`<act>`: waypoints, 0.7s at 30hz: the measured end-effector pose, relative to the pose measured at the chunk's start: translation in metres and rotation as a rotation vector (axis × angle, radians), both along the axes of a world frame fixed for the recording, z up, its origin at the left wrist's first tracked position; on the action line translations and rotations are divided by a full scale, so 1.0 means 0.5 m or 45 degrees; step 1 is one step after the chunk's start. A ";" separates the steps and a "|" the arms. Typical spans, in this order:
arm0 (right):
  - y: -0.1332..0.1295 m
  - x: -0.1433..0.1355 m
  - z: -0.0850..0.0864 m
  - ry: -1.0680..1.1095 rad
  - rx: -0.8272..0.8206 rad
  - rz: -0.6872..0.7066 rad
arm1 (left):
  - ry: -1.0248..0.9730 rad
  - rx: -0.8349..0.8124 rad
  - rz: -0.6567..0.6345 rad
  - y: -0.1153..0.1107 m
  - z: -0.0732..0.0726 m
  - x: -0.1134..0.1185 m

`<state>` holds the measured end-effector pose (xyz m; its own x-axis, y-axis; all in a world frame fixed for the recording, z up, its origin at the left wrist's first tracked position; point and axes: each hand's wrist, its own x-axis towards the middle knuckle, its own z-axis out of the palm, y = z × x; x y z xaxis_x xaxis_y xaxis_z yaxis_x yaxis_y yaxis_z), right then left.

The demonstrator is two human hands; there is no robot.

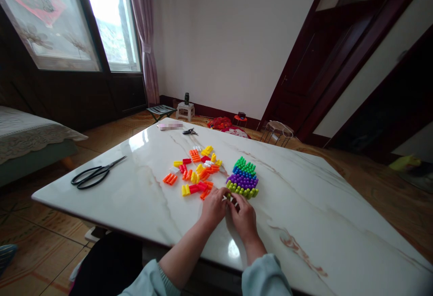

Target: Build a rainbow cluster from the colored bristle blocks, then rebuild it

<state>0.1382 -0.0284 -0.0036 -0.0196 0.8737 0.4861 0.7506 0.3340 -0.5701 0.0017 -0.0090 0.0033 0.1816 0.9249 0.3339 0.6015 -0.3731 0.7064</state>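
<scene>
My left hand [214, 206] and my right hand [244, 217] meet at the near left end of an assembled block of small plastic pegs. Between their closed fingertips shows a small olive-green plastic peg [229, 196], mostly covered by the fingers. The block has bands of green pegs [245, 165], blue pegs [241, 172], purple pegs [241, 180] and olive-green pegs [244, 191], standing side by side on the table. Left of it lie loose short plastic pieces in clusters, such as orange pieces [170, 179], yellow pieces [186, 190], red pieces [194, 188] and white pieces [174, 170].
Black-handled scissors [98, 172] lie at the left on the white marbled table [304, 206]. Toward the far edge are a small dark clip-like tool [190, 131] and a pale, blurred flat item [170, 125]. Beyond the table stand low stools [185, 110].
</scene>
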 end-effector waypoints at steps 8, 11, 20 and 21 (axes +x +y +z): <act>0.006 0.006 -0.010 0.118 0.039 0.088 | -0.061 -0.025 -0.036 -0.002 -0.006 -0.002; 0.005 0.002 -0.007 0.149 0.052 0.107 | -0.058 -0.026 -0.050 -0.003 -0.005 -0.003; -0.001 0.043 -0.014 0.486 0.244 -0.615 | 0.125 -0.018 0.214 -0.001 0.007 -0.009; 0.001 0.047 -0.017 0.474 0.203 -0.649 | 0.151 -0.016 0.234 -0.002 0.008 -0.009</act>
<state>0.1619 -0.0280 -0.0122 0.5731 0.6454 0.5051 0.5992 0.0905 -0.7955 -0.0030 -0.0100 0.0071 0.0470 0.9501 0.3085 0.7377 -0.2412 0.6305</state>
